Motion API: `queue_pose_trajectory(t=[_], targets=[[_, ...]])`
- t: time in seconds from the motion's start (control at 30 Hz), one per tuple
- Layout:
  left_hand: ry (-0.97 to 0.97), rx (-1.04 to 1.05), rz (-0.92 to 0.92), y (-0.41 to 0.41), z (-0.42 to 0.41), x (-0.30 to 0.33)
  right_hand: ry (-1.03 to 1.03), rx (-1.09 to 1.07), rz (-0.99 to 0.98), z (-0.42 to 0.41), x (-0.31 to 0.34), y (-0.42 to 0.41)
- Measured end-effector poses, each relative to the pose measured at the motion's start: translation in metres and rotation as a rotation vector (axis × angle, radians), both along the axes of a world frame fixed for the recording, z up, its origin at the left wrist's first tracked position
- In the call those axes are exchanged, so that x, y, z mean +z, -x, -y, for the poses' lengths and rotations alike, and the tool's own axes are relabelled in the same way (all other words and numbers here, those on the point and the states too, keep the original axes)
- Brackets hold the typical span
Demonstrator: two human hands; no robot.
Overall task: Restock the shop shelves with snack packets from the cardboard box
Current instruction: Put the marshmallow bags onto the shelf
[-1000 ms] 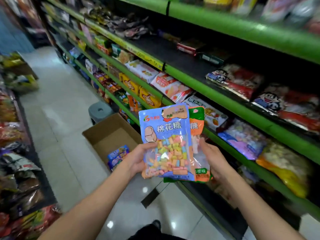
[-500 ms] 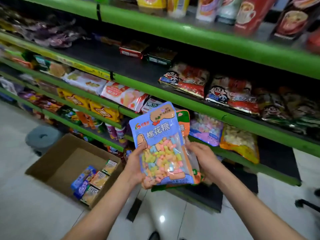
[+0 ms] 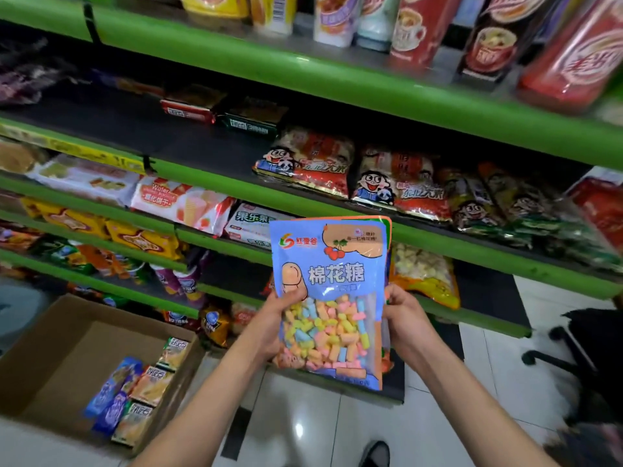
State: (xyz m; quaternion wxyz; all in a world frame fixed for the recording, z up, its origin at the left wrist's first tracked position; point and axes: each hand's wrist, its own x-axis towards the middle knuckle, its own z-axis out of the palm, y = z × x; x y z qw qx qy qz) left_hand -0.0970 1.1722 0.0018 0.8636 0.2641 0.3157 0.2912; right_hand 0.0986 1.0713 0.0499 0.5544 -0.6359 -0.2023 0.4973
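The blue marshmallow packet (image 3: pixel 328 298) stands upright before the green shelf edges (image 3: pixel 438 244), an orange-edged packet (image 3: pixel 388 227) tucked behind it, with bare dark shelf at its 9 o'clock. Since a moment ago the orange one has slid nearly out of sight. The left hand (image 3: pixel 269 325) clamps its left edge and the right hand (image 3: pixel 408 318) its right; the cardboard box (image 3: pixel 60 348) sits at 8 o'clock.
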Motion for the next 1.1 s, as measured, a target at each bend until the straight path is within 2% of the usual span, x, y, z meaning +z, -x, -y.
queue_pose_trajectory(t=[0.17,0.33,0.4,0.53,0.57,0.6,0.67,0.73,0.77,0.87,1.0,1.1], targets=[[-0.008,-0.045,-0.069,-0.012,-0.003,0.007,-0.035,0.275,-0.192,0.001,0.016,-0.016],[-0.052,-0.051,-0.114,-0.017,-0.004,0.019,-0.041,0.097,0.107,-0.01,0.012,-0.031],[-0.065,-0.025,-0.119,-0.015,-0.003,0.024,-0.077,0.04,0.288,-0.011,0.008,-0.034],[-0.078,0.006,-0.118,-0.014,-0.001,0.032,-0.35,0.098,1.085,-0.005,0.016,-0.025],[-0.082,0.012,-0.11,-0.012,0.0,0.031,-0.384,0.107,1.166,-0.005,0.016,-0.023],[-0.077,0.02,-0.101,-0.01,0.0,0.03,-0.373,0.091,1.158,-0.005,0.016,-0.021],[-0.047,0.046,-0.079,-0.004,0.001,0.027,-0.264,0.071,0.834,-0.005,0.016,-0.018],[-0.027,0.073,-0.055,0.002,0.002,0.025,-0.094,0.206,0.459,-0.001,0.014,-0.016],[-0.024,0.077,-0.045,0.004,0.002,0.024,-0.033,0.308,0.372,0.004,0.013,-0.015],[-0.064,0.054,-0.056,0.01,0.0,0.025,0.014,0.446,0.273,0.01,0.011,-0.006],[-0.178,-0.045,-0.071,0.007,-0.001,0.033,0.012,0.414,-0.017,0.009,0.014,0.002],[-0.222,-0.105,-0.082,0.001,-0.003,0.043,-0.045,0.332,-0.133,0.011,0.013,0.006]])
